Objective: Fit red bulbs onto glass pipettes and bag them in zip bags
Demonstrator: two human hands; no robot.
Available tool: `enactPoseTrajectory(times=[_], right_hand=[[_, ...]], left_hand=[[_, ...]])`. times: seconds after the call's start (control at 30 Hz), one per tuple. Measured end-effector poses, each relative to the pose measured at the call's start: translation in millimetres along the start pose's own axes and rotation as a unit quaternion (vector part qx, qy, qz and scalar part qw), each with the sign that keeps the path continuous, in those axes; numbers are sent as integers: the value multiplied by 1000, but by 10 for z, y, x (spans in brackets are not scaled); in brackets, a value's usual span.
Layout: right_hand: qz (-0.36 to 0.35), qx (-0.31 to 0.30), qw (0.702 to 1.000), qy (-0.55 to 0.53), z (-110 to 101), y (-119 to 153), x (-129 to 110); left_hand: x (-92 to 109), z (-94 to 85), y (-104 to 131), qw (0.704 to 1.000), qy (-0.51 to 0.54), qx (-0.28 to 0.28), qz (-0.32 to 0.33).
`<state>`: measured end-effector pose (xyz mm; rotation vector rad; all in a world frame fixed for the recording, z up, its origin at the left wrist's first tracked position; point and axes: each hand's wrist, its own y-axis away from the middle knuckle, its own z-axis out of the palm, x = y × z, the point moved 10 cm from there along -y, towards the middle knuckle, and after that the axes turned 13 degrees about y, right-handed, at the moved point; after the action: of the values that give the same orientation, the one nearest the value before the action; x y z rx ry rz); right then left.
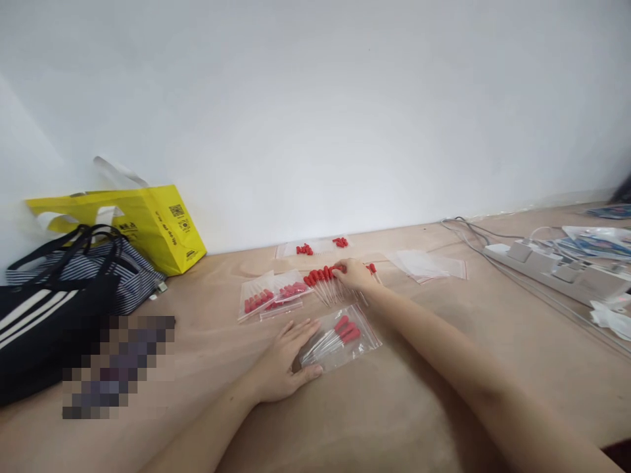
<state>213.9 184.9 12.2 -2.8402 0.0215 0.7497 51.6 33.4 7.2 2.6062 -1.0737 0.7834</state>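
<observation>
My left hand (286,361) lies palm down on the table, fingers stretched out, touching the left end of a clear zip bag (362,351). Inside that bag are several droppers (340,334) with red rubber bulbs and thin clear stems. Farther off, my right hand (352,272) pinches at a red bulb within a row of loose droppers (320,281); its fingers partly cover the row. Left of the row are filled zip bags (259,299), with red bulbs showing through the plastic.
Near the wall lies another bag with red-bulbed droppers (304,249). Flat clear bags (424,265) are right of my right hand. A power strip (557,269) with cables sits at the right. A yellow bag (162,230) and a dark striped bag (59,328) stand left.
</observation>
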Motion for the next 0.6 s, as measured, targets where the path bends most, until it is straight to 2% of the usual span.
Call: enactPoseTrajectory(times=[0.27,0.43,0.6], right_hand=[[-23,-20,997,67,165,-257,-27],[-50,-38,997,49,215,-324,-39],[-40,-41,998,-6,241,-358,-10]], left_hand=[[-3,15,-14,1000,14,11,26],[-5,14,-17,1000,12,12,19],[-5,22,-22,1000,4,3,13]])
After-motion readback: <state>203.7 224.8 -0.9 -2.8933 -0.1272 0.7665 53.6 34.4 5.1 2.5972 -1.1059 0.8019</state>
